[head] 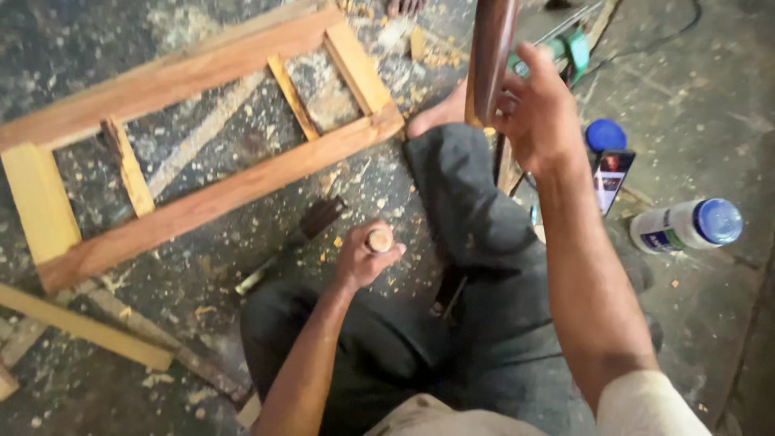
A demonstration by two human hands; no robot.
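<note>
Nearest me, my left hand [365, 257] is fisted around a wooden tool handle [379, 240] just above my dark-trousered knee [452, 266], with a little open floor to its left before a chisel-like tool [300, 234] lying among the chips. Farther right, my right hand [539, 113] wraps a dark turned wooden piece [491, 56] standing upright by my bare foot. Beyond lie a wooden frame [202, 129] far left and a white bottle [686, 226] at right, on a dusty, shaving-strewn concrete floor [710, 121].
</note>
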